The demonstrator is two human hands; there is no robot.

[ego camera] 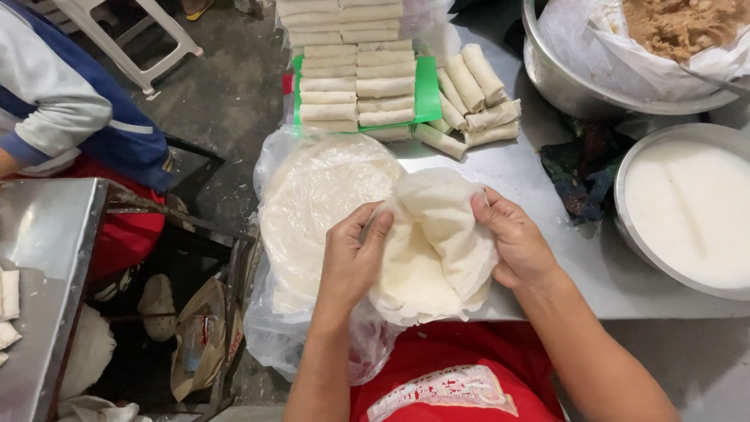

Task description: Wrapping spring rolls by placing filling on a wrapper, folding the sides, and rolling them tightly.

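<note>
Item 1: left hand [353, 254], fingers curled, thumb and fingertips pinching the left edge of a small stack of thin round wrappers [433, 250]. Item 2: right hand [516, 242], fingers bent, pinching the stack's upper right edge; wrappers puckered and folded between both hands. Stack sits at near edge of steel table [547, 180], just above the person's red shirt [461, 375].

Item 3: larger wrapper pile on clear plastic bag [312, 203], directly left of the held stack, touching it; bag hangs over table's edge.

Item 4: green tray [428, 94] at far side w/ finished rolls [358, 86] in two neat columns. More rolls [473, 98] loose on table just right of tray, lying at angles.

Item 5: metal bowl of white liquid or paste [691, 207], right side, well apart from hands. Item 6: big metal basin [562, 82] lined w/ plastic, brown filling [680, 23] inside, top right. Dark cloth [582, 168] between basin and bowl.

Item 7: another person's grey and blue sleeve [62, 101], far left, by second steel surface [47, 234].
</note>
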